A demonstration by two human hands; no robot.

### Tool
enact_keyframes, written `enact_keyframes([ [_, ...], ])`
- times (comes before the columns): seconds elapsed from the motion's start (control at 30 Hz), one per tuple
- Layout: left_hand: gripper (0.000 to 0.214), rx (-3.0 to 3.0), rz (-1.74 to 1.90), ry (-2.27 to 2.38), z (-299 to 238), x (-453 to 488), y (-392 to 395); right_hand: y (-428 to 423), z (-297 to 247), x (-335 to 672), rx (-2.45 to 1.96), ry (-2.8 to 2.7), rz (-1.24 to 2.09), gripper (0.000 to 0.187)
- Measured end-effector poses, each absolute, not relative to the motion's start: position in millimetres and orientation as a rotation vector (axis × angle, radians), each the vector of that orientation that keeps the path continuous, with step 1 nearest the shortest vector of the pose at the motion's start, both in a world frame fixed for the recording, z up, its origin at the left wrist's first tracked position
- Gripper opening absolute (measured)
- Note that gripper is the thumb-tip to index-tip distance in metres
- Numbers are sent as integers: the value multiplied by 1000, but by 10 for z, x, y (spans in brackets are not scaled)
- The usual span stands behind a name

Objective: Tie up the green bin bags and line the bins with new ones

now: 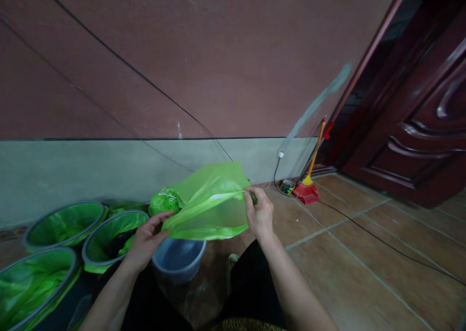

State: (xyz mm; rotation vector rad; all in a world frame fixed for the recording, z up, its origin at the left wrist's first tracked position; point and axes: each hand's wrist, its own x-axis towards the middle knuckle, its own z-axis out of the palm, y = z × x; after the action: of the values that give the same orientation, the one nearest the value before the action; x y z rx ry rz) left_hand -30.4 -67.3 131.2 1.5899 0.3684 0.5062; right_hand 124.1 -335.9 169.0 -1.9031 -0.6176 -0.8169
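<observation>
A bright green plastic bag [211, 200] is stretched out between my two hands at about knee height. My left hand [151, 236] pinches its left end, fingers closed on the plastic. The opposite end is gripped by my right hand [260, 212], thumb and fingers pressed together. Behind the bag's left side shows a bundled green bag [164, 201], partly hidden by the sheet. Below the held bag, a blue-grey basin [180, 263] rests on the floor near my legs.
Several bins lined with green bags stand at left, including a front bin [73, 268] and a back bin [92, 206]. A broom [306, 191] leans near the wooden door [418, 117], beside a tin [287, 186]. A black cable [382, 239] crosses the tiles.
</observation>
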Motion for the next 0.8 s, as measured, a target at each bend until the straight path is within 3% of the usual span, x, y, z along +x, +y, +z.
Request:
enact_keyframes([
  [0.1,39,1966,777,540,1228,-258,-513,-3440,1659,1180,-1912,-754,-797,17],
  [0.3,42,2339,1213,701,1258,-215,-262,-3664,1594,1048,-1971,-1098,-564,12],
  [0.63,42,2400,1015,925,1215,-243,121,-3982,1454,1148,-2204,-823,-87,39],
  [0.73,41,2412,991,926,1161,-284,150,-3980,1244,1230,-2262,-484,-156,36],
  [0.8,39,2386,986,911,1143,-280,106,-3938,1133,1254,-2264,-325,-370,33],
])
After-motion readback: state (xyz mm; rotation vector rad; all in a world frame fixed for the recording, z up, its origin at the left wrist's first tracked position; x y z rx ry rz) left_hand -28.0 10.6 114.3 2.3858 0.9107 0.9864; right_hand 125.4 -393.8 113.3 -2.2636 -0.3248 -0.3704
